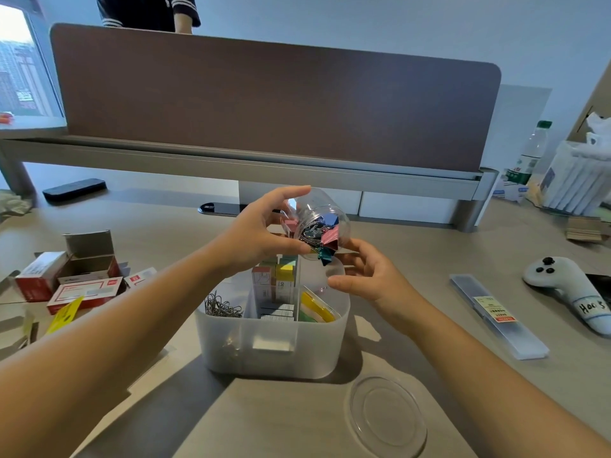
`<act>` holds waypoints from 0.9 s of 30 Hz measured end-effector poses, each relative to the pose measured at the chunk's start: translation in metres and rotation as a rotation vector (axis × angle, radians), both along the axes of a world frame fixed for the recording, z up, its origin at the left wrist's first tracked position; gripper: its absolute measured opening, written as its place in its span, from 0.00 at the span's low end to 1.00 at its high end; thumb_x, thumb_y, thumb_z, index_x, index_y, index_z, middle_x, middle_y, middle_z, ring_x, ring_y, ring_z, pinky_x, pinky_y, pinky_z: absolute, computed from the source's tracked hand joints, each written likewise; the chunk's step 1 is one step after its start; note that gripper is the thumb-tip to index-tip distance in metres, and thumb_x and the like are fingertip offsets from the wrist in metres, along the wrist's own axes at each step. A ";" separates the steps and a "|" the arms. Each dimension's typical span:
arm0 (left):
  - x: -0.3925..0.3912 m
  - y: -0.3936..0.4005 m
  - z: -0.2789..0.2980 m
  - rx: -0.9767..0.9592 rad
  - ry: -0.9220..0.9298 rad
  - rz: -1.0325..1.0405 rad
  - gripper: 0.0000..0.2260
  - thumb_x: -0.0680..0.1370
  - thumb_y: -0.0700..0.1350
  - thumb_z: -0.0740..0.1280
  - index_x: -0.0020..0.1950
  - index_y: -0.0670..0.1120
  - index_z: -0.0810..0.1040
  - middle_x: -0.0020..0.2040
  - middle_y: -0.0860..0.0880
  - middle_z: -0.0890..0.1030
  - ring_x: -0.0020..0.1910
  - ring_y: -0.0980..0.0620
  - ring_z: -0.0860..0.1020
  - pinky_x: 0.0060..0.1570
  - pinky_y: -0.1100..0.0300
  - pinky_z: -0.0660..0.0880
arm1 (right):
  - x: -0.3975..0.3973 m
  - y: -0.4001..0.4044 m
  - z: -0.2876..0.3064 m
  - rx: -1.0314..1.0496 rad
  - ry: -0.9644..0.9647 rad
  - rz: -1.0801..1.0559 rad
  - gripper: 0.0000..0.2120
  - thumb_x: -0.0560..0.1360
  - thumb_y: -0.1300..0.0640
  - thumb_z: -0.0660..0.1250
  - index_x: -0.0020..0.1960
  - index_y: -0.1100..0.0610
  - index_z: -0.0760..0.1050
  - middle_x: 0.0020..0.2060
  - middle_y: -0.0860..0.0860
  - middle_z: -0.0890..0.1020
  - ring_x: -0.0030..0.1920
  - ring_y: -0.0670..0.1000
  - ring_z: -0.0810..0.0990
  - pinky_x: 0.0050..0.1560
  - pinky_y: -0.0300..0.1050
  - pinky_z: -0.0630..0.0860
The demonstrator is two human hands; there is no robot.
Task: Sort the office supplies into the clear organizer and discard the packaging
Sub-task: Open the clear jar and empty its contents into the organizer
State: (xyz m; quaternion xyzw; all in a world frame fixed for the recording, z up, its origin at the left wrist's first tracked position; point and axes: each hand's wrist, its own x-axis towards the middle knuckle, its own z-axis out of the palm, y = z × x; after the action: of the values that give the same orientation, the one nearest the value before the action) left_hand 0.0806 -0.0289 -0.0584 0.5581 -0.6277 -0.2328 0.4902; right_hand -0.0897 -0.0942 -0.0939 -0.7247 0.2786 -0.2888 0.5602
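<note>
My left hand [256, 229] grips a clear plastic jar [314, 209], tipped mouth-down over the back right of the clear organizer [274, 345]. Coloured binder clips [325, 241] crowd the jar's mouth, and one teal clip hangs out. My right hand [360, 276] hovers open just under and to the right of the mouth, holding nothing. Inside the organizer lie a heap of paper clips [223, 307], staple boxes [276, 282] and yellow sticky tabs [317, 307]. The jar's clear lid [388, 416] lies on the table in front.
Opened red-and-white cardboard boxes [74, 279] and a yellow tag [66, 314] lie at the left. A long clear case [499, 317] and a white controller [568, 289] lie at the right. A brown desk divider [274, 104] stands behind, with a person beyond it.
</note>
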 end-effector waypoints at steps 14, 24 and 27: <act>0.002 0.002 -0.003 -0.080 -0.153 0.009 0.32 0.67 0.36 0.72 0.55 0.66 0.61 0.58 0.52 0.68 0.52 0.61 0.70 0.47 0.72 0.71 | 0.000 -0.001 0.006 -0.023 0.128 0.074 0.26 0.69 0.60 0.69 0.60 0.46 0.59 0.57 0.46 0.69 0.58 0.47 0.68 0.55 0.40 0.67; 0.002 0.001 -0.004 -0.099 -0.183 -0.003 0.33 0.66 0.35 0.72 0.55 0.67 0.62 0.51 0.63 0.66 0.53 0.59 0.70 0.52 0.71 0.70 | 0.002 -0.002 0.004 -0.023 0.116 0.095 0.28 0.68 0.60 0.70 0.60 0.46 0.60 0.51 0.43 0.71 0.51 0.43 0.71 0.45 0.31 0.69; 0.002 0.001 -0.003 -0.099 -0.163 0.000 0.32 0.67 0.37 0.72 0.55 0.67 0.62 0.52 0.62 0.66 0.54 0.60 0.70 0.53 0.70 0.69 | 0.002 -0.002 0.003 -0.011 0.090 0.098 0.27 0.69 0.62 0.69 0.60 0.47 0.60 0.48 0.41 0.73 0.49 0.42 0.74 0.44 0.29 0.73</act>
State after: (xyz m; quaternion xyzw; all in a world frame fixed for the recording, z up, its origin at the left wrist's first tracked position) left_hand 0.0829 -0.0282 -0.0617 0.5503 -0.6764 -0.1552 0.4643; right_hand -0.0881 -0.0961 -0.0910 -0.7526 0.2661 -0.2299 0.5567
